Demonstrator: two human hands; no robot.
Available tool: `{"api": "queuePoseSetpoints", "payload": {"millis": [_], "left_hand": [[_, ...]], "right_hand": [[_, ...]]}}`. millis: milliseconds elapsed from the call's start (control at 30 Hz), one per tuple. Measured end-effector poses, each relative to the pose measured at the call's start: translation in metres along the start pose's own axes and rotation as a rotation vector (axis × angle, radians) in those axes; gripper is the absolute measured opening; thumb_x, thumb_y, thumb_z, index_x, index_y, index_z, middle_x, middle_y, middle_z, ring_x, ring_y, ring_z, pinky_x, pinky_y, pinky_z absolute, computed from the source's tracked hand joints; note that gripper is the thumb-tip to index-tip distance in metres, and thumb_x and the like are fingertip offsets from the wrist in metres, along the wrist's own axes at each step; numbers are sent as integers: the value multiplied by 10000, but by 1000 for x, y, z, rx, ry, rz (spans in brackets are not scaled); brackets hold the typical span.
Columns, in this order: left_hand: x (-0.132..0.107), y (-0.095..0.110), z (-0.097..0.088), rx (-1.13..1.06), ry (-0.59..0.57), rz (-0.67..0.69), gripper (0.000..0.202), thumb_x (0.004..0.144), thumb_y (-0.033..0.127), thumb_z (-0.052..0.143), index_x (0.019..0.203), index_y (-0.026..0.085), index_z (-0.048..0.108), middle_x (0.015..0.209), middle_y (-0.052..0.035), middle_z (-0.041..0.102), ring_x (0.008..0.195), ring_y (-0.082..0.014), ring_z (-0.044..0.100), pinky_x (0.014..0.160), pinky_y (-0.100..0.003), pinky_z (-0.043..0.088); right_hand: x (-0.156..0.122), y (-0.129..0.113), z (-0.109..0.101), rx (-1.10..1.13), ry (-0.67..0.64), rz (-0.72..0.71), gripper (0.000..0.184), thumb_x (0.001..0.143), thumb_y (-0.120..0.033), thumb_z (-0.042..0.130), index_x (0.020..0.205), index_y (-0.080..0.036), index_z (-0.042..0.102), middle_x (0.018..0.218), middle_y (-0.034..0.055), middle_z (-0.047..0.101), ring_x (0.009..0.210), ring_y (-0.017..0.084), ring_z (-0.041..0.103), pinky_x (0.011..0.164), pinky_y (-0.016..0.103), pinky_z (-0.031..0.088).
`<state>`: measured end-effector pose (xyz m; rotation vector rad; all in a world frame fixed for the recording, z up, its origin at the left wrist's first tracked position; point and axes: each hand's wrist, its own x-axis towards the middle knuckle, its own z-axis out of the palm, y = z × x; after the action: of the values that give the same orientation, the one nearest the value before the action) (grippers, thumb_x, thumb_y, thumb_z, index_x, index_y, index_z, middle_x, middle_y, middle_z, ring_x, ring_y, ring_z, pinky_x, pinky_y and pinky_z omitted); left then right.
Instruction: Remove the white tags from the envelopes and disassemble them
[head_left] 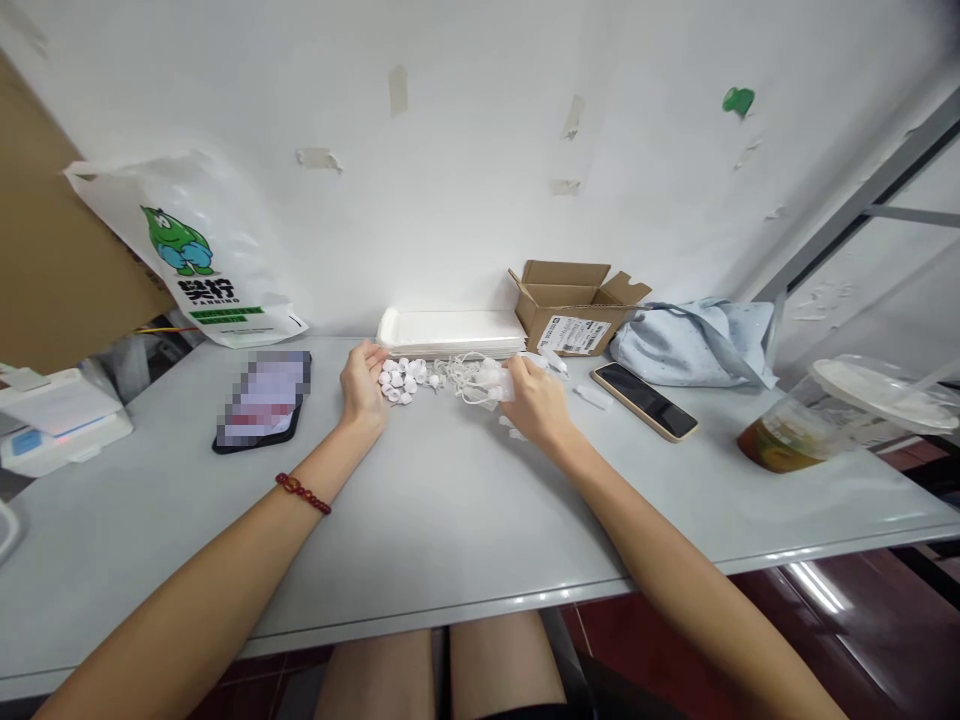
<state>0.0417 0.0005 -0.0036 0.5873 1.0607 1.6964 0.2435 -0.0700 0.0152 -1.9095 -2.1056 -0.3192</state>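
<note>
A pile of small white round caps (401,380) lies on the grey table (450,510) next to a tangle of thin white cords (461,378). My left hand (363,385) rests at the left edge of the caps, fingers curled, and whether it holds one is hidden. My right hand (534,398) is closed on a small clear packet of white pieces (501,380) at the right end of the cords.
A stack of white trays (450,332) and an open cardboard box (574,305) stand by the wall. A phone (645,400) and a blue cloth (694,342) lie to the right, with a lidded drink cup (795,432). A dark tablet (262,400) and plastic bag (199,260) are left.
</note>
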Motion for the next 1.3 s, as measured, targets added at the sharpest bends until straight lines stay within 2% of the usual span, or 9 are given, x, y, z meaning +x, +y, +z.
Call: {"api": "queuePoseSetpoints", "payload": {"millis": [200, 433, 567, 800, 1000, 1300], "left_hand": [[5, -3, -1, -7, 42, 56, 102, 794, 262, 481, 777, 176, 532, 826, -41, 591, 962, -177, 595, 928, -300, 418], [12, -6, -6, -3, 89, 113, 82, 779, 208, 475, 722, 180, 527, 753, -16, 564, 865, -172, 605, 871, -315, 448], [15, -9, -10, 40, 69, 114, 96, 777, 215, 476, 706, 179, 531, 748, -13, 579, 868, -174, 605, 831, -321, 458], [16, -15, -9, 77, 50, 139, 147, 786, 266, 469, 768, 153, 561, 856, -75, 608, 963, -196, 600, 886, -309, 446], [7, -10, -2, 31, 8, 53, 211, 795, 302, 479, 919, 149, 554, 1061, -108, 620, 1132, -219, 542, 966, -325, 415], [23, -13, -16, 154, 92, 119, 209, 750, 330, 493, 868, 165, 544, 1010, -111, 650, 1113, -220, 564, 958, -342, 422]], "right_hand": [[1, -1, -1, 6, -5, 7, 281, 746, -80, 487, 1014, -155, 525, 1076, 116, 627, 892, 216, 589, 581, 266, 323], [1, 1, 2, 30, 9, 13, 251, 781, -118, 472, 1023, -150, 531, 1089, 109, 630, 883, 219, 597, 580, 270, 317], [1, 1, 2, 45, 6, 13, 236, 803, -139, 463, 1030, -151, 530, 1084, 112, 628, 874, 213, 593, 595, 270, 327], [0, 0, 0, 52, -10, 23, 231, 814, -166, 472, 1039, -154, 522, 1079, 109, 629, 886, 218, 591, 600, 272, 330], [1, 0, 1, 62, -15, 24, 225, 814, -181, 473, 1030, -154, 526, 1103, 114, 629, 886, 230, 595, 587, 274, 316], [1, 1, 4, 83, 5, 25, 214, 814, -195, 475, 1017, -158, 530, 1090, 111, 631, 862, 231, 599, 593, 281, 324]]}}
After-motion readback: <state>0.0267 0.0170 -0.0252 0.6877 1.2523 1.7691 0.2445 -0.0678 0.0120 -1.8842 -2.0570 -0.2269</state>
